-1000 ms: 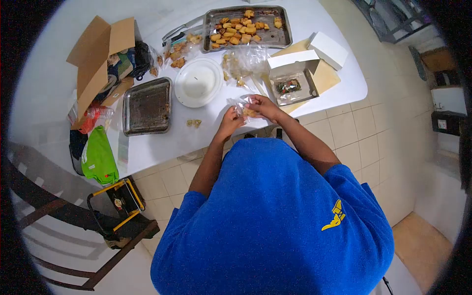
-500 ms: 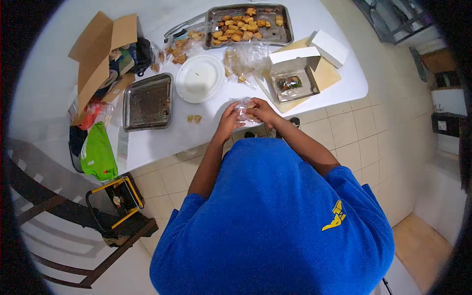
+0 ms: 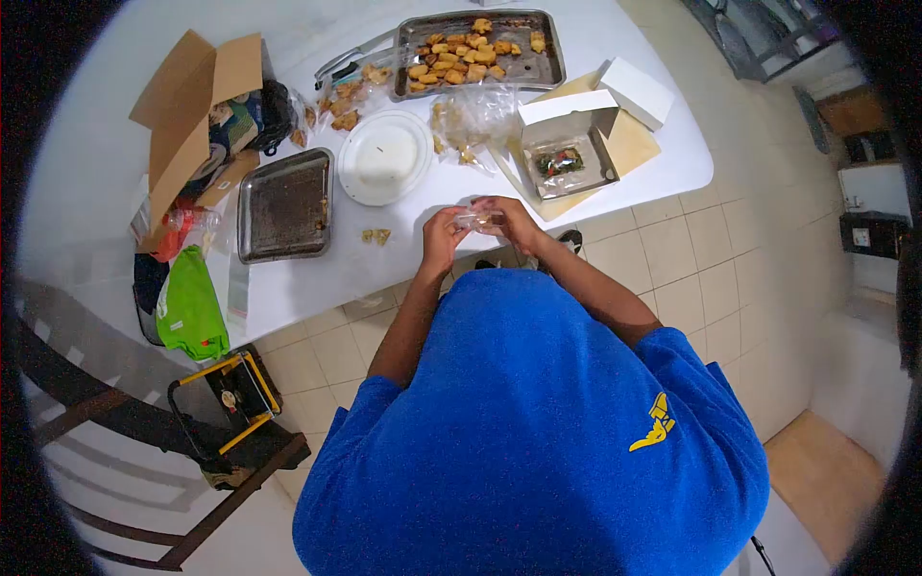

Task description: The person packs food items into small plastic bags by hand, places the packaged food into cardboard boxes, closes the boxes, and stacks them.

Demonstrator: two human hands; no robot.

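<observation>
Between my two hands, near the table's front edge, is a small clear plastic bag [image 3: 479,220] with something pale brown in it. My left hand [image 3: 444,236] has its fingers closed on the bag's left side, and my right hand [image 3: 514,225] grips its right side. A few small yellowish pieces [image 3: 376,236] lie on the table to the left. Beyond my hands are a white plate [image 3: 386,157] and a plastic bag with yellowish pieces [image 3: 468,125]. An open white box [image 3: 586,171] to the right holds a dark green and red item.
At the back, a metal tray [image 3: 528,74] bears several golden-brown pieces. Another dark metal tray [image 3: 285,206] lies left of the plate. Farther left are an open cardboard box [image 3: 182,139] and a green cloth [image 3: 192,307]. A knife [image 3: 353,55] lies at the back.
The small bag looks flatter and more stretched between my hands. My left hand has shifted slightly left, and my right fingers have moved to the bag's right end.
</observation>
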